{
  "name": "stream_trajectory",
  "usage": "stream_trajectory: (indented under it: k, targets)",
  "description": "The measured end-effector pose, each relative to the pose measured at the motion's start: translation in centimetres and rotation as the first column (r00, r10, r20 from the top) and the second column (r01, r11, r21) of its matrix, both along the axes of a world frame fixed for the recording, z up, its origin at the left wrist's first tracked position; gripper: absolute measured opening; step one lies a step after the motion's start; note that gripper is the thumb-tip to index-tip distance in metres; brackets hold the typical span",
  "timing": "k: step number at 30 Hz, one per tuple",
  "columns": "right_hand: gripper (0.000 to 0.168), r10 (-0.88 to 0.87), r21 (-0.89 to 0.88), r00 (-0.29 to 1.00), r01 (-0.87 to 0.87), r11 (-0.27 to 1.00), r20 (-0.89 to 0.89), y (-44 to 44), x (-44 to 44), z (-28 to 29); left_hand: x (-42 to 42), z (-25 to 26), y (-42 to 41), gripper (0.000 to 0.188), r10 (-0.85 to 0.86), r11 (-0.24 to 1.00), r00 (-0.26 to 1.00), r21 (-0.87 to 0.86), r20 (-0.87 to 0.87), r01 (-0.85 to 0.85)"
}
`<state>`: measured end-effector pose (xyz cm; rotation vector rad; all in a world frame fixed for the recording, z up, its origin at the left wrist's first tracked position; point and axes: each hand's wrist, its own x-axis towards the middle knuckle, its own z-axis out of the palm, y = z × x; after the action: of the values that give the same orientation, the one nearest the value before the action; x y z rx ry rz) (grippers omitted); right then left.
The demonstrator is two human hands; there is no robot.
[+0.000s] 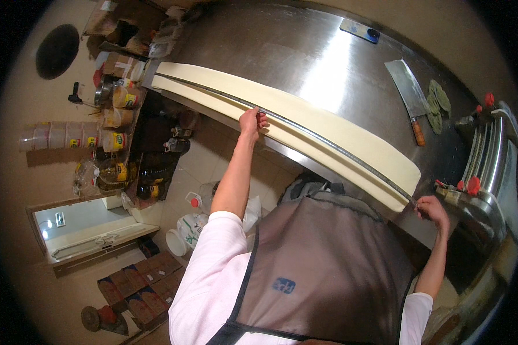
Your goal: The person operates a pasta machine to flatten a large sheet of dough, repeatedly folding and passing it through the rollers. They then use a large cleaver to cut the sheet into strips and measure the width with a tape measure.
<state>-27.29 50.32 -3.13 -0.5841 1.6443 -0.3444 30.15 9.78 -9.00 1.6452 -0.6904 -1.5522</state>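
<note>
A long, flat sheet of pale dough [328,118] lies along the near edge of the steel worktop [259,47]. Lengthwise over it runs a thin dark rod or strip [323,140] with small regular marks. My left hand [252,120] pinches this strip near its middle, above the near edge of the dough. At the strip's right end, just past the dough's end, my right hand [431,210] grips it with curled fingers. Whether the strip touches the dough all along cannot be told.
A cleaver [408,88] with a wooden handle lies beyond the dough, beside a green cloth [437,105]. A phone [359,31] rests at the far edge. A steel roller machine [485,159] stands at the right. Shelves at the left hold plastic tubs [114,141] and bottles.
</note>
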Motion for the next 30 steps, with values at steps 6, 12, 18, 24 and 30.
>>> stream_trajectory:
  k: [6, 12, 18, 24, 30]
  targets:
    - [0.042, 0.349, -0.180, 0.934, -0.358, 0.916, -0.079, 0.9, -1.7, 0.9, -2.6, -2.2, 2.1, 0.028, -0.151, 0.982, 0.987, 0.122, 0.049, 0.144]
    - [0.016, 0.083, -0.037, 0.994, -0.081, 0.996, 0.071, -0.8, -1.8, -4.5, 7.3, -5.5, -2.3, 0.022, -0.121, 0.992, 0.985, 0.025, -0.119, 0.125]
    - [0.014, 0.094, -0.014, 0.994, -0.093, 0.996, 0.049, -1.0, -2.5, -4.9, 9.5, -6.8, -2.2, 0.020, -0.085, 0.996, 0.992, 0.012, -0.090, 0.086]
    - [0.014, 0.098, -0.001, 0.994, -0.098, 0.995, 0.041, -0.9, -2.8, -5.8, 7.8, -5.6, -0.6, 0.025, -0.026, 1.000, 0.998, 0.003, 0.056, 0.026]
    - [0.013, 0.077, -0.007, 0.995, -0.077, 0.997, 0.063, -1.1, -3.1, -6.0, 8.6, -5.7, -0.1, 0.028, 0.003, 1.000, 0.995, 0.006, 0.096, -0.003]
